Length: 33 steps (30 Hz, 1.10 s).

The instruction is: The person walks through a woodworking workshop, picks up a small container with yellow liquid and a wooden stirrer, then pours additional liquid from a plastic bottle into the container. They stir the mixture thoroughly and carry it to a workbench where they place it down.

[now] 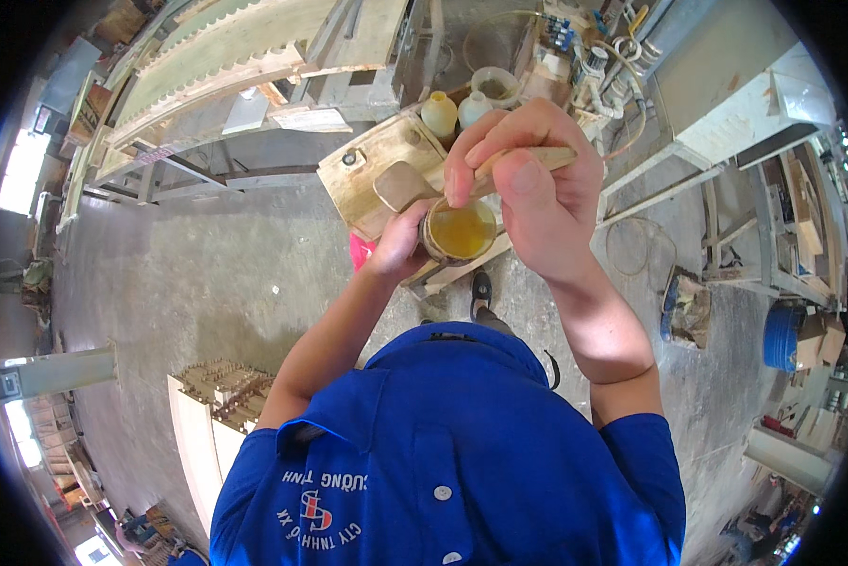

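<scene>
Gripping a small jar of yellow glue (pixel 460 231) in your left hand (pixel 397 247), you keep it upright and close to your chest so nothing spills. Your right hand (pixel 528 193) is closed around a flat wooden stick (pixel 414 182), angled across the jar mouth for easy dipping. A wooden table (pixel 372 165) with two pale bottles (pixel 440 113) sits just beyond, within reach.

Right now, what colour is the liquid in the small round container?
Amber-yellow liquid, seen best in the head view.
</scene>
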Available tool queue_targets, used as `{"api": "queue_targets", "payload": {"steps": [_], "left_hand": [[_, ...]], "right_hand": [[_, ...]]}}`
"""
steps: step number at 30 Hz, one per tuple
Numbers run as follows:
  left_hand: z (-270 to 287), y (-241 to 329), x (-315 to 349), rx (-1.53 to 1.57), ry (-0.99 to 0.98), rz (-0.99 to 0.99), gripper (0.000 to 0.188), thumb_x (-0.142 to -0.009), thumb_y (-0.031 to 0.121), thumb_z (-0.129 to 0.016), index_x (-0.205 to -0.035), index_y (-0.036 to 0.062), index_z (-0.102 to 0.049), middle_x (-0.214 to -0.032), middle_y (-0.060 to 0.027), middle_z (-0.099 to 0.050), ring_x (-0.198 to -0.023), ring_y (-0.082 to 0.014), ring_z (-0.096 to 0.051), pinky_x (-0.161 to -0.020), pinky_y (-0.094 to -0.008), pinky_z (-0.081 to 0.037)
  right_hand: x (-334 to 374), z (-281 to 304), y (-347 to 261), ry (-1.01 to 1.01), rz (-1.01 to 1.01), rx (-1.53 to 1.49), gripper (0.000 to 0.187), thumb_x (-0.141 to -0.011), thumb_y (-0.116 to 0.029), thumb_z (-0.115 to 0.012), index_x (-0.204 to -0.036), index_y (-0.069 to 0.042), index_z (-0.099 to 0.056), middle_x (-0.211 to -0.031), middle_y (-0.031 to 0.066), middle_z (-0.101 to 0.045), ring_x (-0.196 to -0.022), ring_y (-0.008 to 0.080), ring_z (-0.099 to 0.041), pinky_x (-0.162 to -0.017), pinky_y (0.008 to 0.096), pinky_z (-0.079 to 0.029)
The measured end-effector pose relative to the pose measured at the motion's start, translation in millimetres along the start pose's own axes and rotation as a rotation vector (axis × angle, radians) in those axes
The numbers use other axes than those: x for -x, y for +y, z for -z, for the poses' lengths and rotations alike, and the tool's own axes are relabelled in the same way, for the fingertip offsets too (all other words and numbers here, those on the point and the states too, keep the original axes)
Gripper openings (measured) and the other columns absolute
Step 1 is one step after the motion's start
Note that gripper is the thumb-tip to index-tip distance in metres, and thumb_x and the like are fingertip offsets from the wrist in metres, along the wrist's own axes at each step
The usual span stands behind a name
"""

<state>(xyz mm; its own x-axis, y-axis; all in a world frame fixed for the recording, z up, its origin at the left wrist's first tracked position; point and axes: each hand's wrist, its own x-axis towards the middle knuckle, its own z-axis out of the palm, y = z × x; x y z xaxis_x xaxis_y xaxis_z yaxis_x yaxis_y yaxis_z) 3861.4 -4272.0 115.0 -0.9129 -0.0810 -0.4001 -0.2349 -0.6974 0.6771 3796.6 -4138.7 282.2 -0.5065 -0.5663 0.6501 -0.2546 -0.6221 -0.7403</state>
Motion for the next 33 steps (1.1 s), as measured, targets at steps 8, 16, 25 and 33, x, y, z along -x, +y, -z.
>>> {"api": "queue_targets", "payload": {"steps": [8, 16, 25, 33], "left_hand": [[0.9, -10.9, 18.0, -0.093, -0.116, 0.028, 0.029, -0.089, 0.019, -0.047, -0.109, -0.0009, -0.052, -0.098, -0.0107, -0.061, -0.083, -0.0196, -0.063, -0.071, -0.0319, -0.053], [-29.8, -45.3, 16.9, 0.036, -0.109, 0.136, 0.028, -0.086, 0.018, -0.053, -0.109, 0.0016, -0.054, -0.096, -0.0078, -0.062, -0.08, -0.0168, -0.064, -0.066, -0.0273, -0.054], [-101.7, -127.5, 20.7, 0.003, -0.082, 0.097, 0.028, -0.086, 0.018, -0.052, -0.109, 0.0033, -0.053, -0.098, -0.0079, -0.061, -0.083, -0.017, -0.062, -0.065, -0.0286, -0.054], [-167.0, -201.3, 38.1, -0.032, -0.039, 0.156, 0.028, -0.087, 0.017, -0.05, -0.112, 0.0042, -0.054, -0.098, -0.0062, -0.061, -0.084, -0.0155, -0.062, -0.064, -0.0283, -0.052]], "right_hand": [[34.3, -20.0, -15.5, -0.156, -0.033, -0.065, 0.039, -0.085, -0.041, -0.06, -0.084, -0.002, -0.054, -0.071, 0.0118, -0.058, -0.061, 0.0144, -0.054, -0.053, 0.0261, -0.042], [73.2, 16.9, -57.5, -0.062, -0.12, 0.002, 0.043, -0.091, -0.044, -0.048, -0.085, -0.001, -0.051, -0.067, 0.0133, -0.055, -0.06, 0.0191, -0.055, -0.053, 0.0317, -0.046], [170.8, 58.2, -112.5, 0.403, 0.053, 0.347, 0.042, -0.091, -0.044, -0.045, -0.091, -0.002, -0.048, -0.07, 0.0134, -0.052, -0.061, 0.0222, -0.051, -0.056, 0.0372, -0.045], [230.4, 85.6, -164.7, 0.645, 0.167, 0.408, 0.039, -0.092, -0.042, -0.045, -0.091, -0.003, -0.048, -0.07, 0.0126, -0.052, -0.06, 0.0221, -0.051, -0.055, 0.0387, -0.045]]}}
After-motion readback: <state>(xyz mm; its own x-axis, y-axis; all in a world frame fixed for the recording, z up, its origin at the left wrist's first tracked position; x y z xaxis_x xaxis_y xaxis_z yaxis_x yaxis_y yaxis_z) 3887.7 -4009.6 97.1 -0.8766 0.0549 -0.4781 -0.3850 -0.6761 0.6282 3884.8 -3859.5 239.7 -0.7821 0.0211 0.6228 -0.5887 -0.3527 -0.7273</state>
